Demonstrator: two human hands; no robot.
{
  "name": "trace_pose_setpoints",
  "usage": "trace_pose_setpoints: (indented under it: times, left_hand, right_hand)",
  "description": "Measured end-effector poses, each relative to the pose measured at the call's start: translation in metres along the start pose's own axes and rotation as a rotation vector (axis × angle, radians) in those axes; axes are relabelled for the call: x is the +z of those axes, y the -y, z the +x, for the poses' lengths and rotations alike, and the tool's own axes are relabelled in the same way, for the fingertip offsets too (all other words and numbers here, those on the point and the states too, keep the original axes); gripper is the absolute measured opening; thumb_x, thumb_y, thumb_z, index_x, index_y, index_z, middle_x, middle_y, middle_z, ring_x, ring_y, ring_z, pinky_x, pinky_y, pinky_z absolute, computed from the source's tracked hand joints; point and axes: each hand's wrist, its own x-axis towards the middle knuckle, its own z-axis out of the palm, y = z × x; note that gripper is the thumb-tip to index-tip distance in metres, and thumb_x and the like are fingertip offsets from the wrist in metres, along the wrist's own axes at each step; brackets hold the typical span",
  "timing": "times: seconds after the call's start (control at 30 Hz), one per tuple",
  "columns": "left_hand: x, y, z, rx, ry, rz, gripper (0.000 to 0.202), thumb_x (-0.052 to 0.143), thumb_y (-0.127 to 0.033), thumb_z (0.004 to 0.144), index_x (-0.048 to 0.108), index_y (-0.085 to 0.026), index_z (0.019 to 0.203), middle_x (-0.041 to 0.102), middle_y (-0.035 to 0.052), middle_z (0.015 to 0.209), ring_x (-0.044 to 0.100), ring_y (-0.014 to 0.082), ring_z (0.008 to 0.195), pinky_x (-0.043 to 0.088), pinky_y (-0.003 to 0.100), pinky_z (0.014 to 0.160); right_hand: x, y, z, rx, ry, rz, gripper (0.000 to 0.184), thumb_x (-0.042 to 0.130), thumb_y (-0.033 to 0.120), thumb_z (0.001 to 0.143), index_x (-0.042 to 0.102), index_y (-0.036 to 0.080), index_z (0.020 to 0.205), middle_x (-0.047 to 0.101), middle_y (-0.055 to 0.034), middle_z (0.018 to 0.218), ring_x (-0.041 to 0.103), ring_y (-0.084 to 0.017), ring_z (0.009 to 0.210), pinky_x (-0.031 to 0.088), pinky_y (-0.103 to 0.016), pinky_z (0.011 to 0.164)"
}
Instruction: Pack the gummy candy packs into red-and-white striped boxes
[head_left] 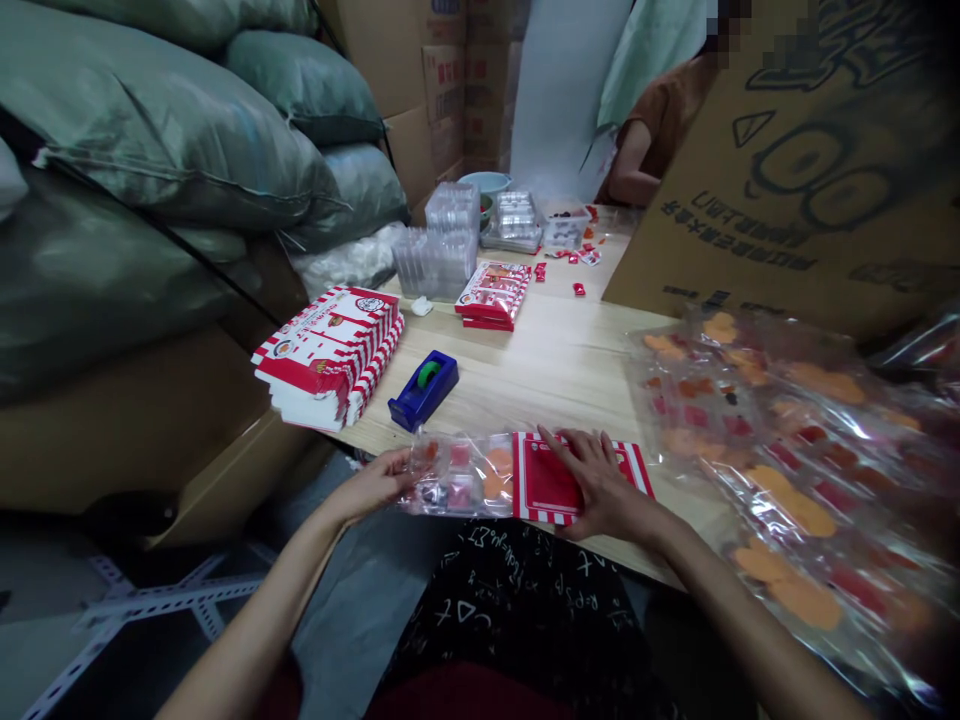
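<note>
A red-and-white striped box (551, 480) lies flat at the near edge of the wooden table (555, 360). A clear plastic tray (461, 478) with red and orange pieces sticks out of the box's left end. My left hand (379, 483) grips the tray's left end, fingers curled round it. My right hand (600, 480) lies on top of the box with fingers stretched flat, pressing it down.
A stack of flat striped boxes (330, 355) and a blue tape dispenser (424, 388) sit to the left. Filled clear trays (787, 450) pile up on the right under a big carton (795, 150). Empty clear trays (442, 250) and another person (656, 130) are at the far end.
</note>
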Motion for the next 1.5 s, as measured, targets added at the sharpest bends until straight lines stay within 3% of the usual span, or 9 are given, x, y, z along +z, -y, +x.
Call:
trace_pose_setpoints:
  times: [0.17, 0.33, 0.57, 0.73, 0.83, 0.93, 1.1, 1.27, 1.5]
  left_hand:
    - [-0.009, -0.011, 0.008, 0.102, -0.031, 0.119, 0.047, 0.075, -0.029, 0.073, 0.076, -0.020, 0.120, 0.078, 0.0074, 0.105, 0.067, 0.0232, 0.086, 0.051, 0.028, 0.073]
    - [-0.023, -0.013, 0.005, 0.079, 0.047, 0.146, 0.057, 0.067, -0.020, 0.072, 0.072, -0.023, 0.129, 0.077, 0.0064, 0.111, 0.068, 0.0232, 0.087, 0.052, 0.028, 0.074]
    - [-0.034, -0.020, -0.002, 0.170, -0.046, 0.228, 0.049, 0.068, -0.021, 0.076, 0.075, -0.024, 0.124, 0.077, 0.0048, 0.110, 0.068, 0.0219, 0.086, 0.051, 0.026, 0.073]
    - [-0.028, -0.034, 0.012, 0.168, -0.032, 0.327, 0.043, 0.066, -0.019, 0.072, 0.080, -0.023, 0.113, 0.079, 0.0048, 0.101, 0.069, 0.0241, 0.086, 0.052, 0.028, 0.073]
    - [-0.026, -0.039, 0.023, 0.145, 0.013, 0.318, 0.050, 0.067, -0.014, 0.066, 0.080, -0.023, 0.114, 0.080, 0.0055, 0.109, 0.070, 0.0241, 0.087, 0.052, 0.028, 0.073]
    - [-0.023, -0.038, 0.028, 0.116, 0.025, 0.239, 0.048, 0.073, -0.018, 0.069, 0.078, -0.022, 0.117, 0.079, 0.0070, 0.113, 0.071, 0.0228, 0.088, 0.052, 0.027, 0.074]
    - [-0.011, -0.022, 0.028, 0.039, -0.094, 0.036, 0.051, 0.084, -0.037, 0.074, 0.073, -0.017, 0.119, 0.078, 0.0097, 0.108, 0.070, 0.0189, 0.082, 0.050, 0.026, 0.069]
    - [-0.004, -0.010, 0.036, 0.010, -0.172, -0.059, 0.058, 0.094, -0.030, 0.058, 0.075, -0.010, 0.109, 0.077, 0.0062, 0.082, 0.063, 0.0141, 0.062, 0.044, 0.023, 0.058]
    - [0.020, 0.009, 0.047, 0.117, -0.352, -0.181, 0.071, 0.088, -0.042, 0.064, 0.068, -0.012, 0.126, 0.078, 0.0065, 0.094, 0.068, 0.0159, 0.074, 0.053, 0.028, 0.074]
  right_hand:
    - [0.001, -0.001, -0.002, -0.005, -0.007, -0.007, 0.136, 0.088, 0.041, 0.053, 0.015, 0.025, 0.166, 0.040, -0.0207, 0.155, 0.030, -0.047, 0.149, 0.004, -0.069, 0.123]
    - [0.004, 0.006, -0.003, 0.015, -0.040, -0.004, 0.138, 0.088, 0.043, 0.054, 0.012, 0.026, 0.167, 0.040, -0.0197, 0.155, 0.031, -0.046, 0.149, 0.004, -0.069, 0.123]
    - [0.007, 0.007, -0.003, 0.027, -0.044, -0.021, 0.137, 0.090, 0.041, 0.054, 0.013, 0.026, 0.166, 0.039, -0.0210, 0.156, 0.029, -0.046, 0.150, 0.003, -0.067, 0.124]
    - [0.005, 0.005, -0.004, -0.004, -0.028, -0.013, 0.140, 0.090, 0.041, 0.053, 0.010, 0.027, 0.167, 0.040, -0.0200, 0.154, 0.030, -0.046, 0.149, 0.003, -0.068, 0.124]
    - [0.004, 0.003, -0.004, -0.020, -0.014, -0.015, 0.138, 0.090, 0.042, 0.054, 0.012, 0.025, 0.167, 0.040, -0.0206, 0.155, 0.030, -0.046, 0.149, 0.004, -0.068, 0.124]
    - [0.005, 0.000, -0.004, -0.027, -0.021, -0.021, 0.137, 0.089, 0.043, 0.054, 0.013, 0.026, 0.166, 0.038, -0.0209, 0.156, 0.030, -0.047, 0.149, 0.004, -0.068, 0.124]
    - [0.007, -0.003, -0.005, -0.048, -0.023, -0.033, 0.136, 0.087, 0.043, 0.056, 0.010, 0.028, 0.166, 0.037, -0.0208, 0.156, 0.029, -0.048, 0.149, 0.004, -0.070, 0.123]
    - [0.002, -0.003, -0.005, -0.056, 0.016, -0.051, 0.133, 0.087, 0.043, 0.055, 0.015, 0.028, 0.165, 0.036, -0.0223, 0.155, 0.028, -0.048, 0.149, 0.005, -0.071, 0.122]
    - [0.006, 0.004, -0.002, -0.021, -0.043, -0.073, 0.107, 0.079, 0.048, 0.068, 0.031, 0.025, 0.161, 0.038, -0.0224, 0.151, 0.032, -0.048, 0.146, 0.011, -0.072, 0.121]
